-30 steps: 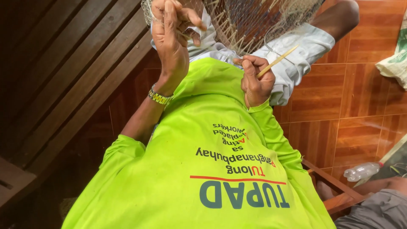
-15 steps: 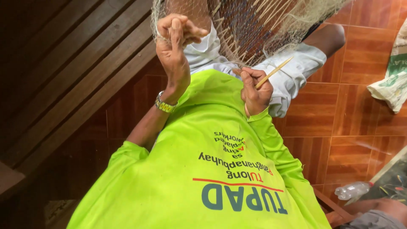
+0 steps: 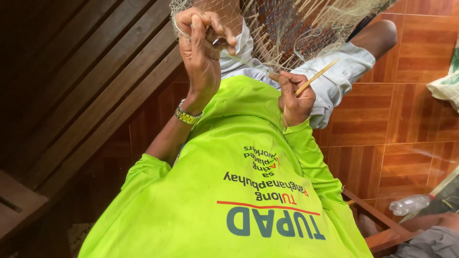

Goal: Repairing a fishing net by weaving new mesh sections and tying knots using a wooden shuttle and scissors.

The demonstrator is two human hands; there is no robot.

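A thin yellowish netting stick point(image 3: 316, 76) is pinched tight in the right hand point(image 3: 295, 98), its tip angled up and away. Up and across from that grip, the pale fishing net point(image 3: 287, 33) is bunched in the closed left hand point(image 3: 201, 52). A lime-green shirt point(image 3: 229, 191) is spread below both.

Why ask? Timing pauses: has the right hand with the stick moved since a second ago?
No, barely: the right hand holding the stick keeps its place against the floor tiles.
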